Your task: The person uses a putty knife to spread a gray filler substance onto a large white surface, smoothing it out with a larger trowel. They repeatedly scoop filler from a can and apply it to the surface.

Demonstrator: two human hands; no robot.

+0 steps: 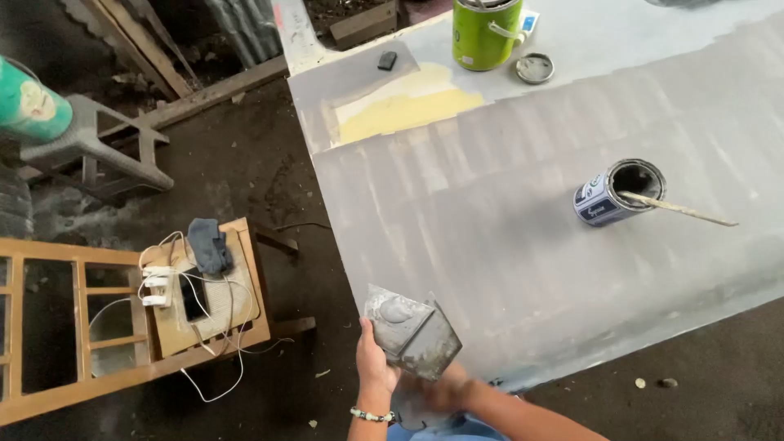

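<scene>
At the bottom of the head view, the left hand has its fingers closed on the edge of a grey-smeared scraper. The right hand is blurred beneath it; its grip cannot be told. Above lies a grey-coated panel carrying an open can with a stick.
</scene>
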